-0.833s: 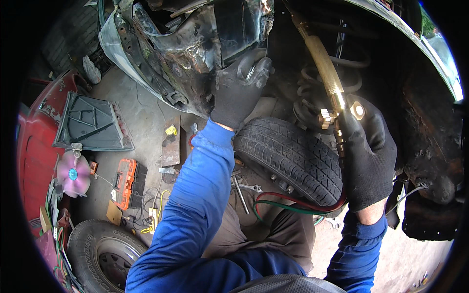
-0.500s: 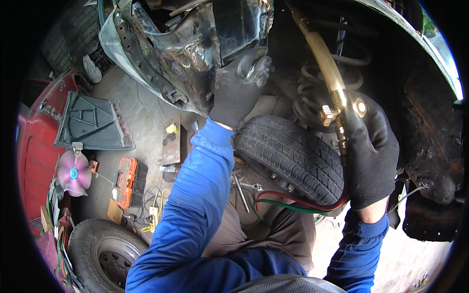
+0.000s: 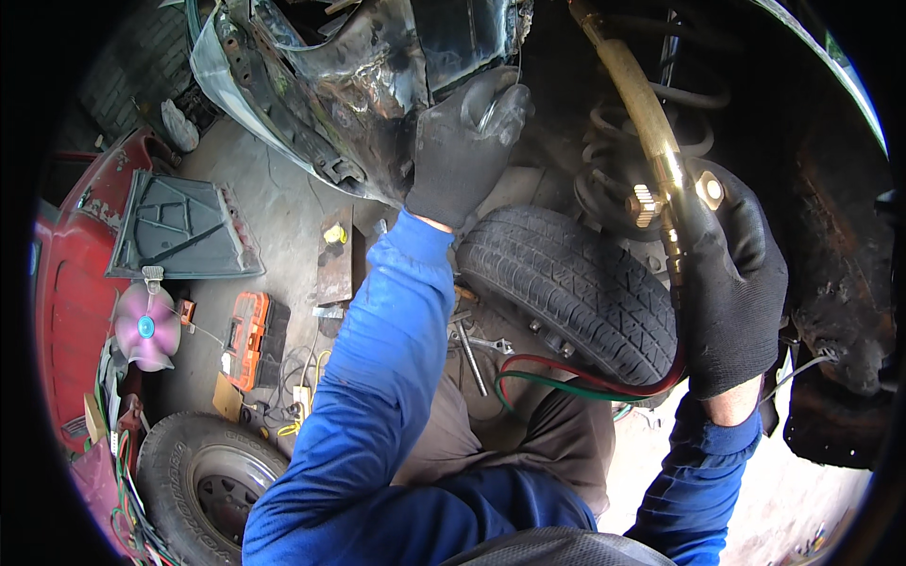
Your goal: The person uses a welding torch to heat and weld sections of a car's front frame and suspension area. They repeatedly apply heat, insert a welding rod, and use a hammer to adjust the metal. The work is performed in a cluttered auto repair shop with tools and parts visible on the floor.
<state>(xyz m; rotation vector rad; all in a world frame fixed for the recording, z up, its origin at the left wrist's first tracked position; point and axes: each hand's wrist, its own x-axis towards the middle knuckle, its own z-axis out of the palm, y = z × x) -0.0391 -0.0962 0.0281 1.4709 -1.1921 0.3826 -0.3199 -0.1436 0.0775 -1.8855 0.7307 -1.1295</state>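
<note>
A brass gas torch [image 3: 640, 104] with valve knobs is gripped low on its body by my black-gloved right hand [image 3: 738, 283]. Its neck points up and away; the tip is cut off at the top edge. Red and green hoses [image 3: 564, 387] run near the torch's lower end. My gloved left hand [image 3: 464, 146] is closed beside a scorched, cut sheet-metal body panel [image 3: 363, 108]. A small shiny metal piece shows between its curled fingers, too little of it to name. Whether that hand touches the panel I cannot tell.
Under my hands stands a tyre [image 3: 571, 292], with a dark coil spring [image 3: 604, 189] behind it. Wrenches [image 3: 472, 358] lie on the floor. To the left are an orange toolbox [image 3: 247, 340], a spinning fan [image 3: 146, 326], a wheel [image 3: 212, 491] and a red vehicle body [image 3: 80, 311].
My right hand and the torch sit slightly farther right in the picture. The left hand is a little higher, still closed. The whole view has shifted slightly.
</note>
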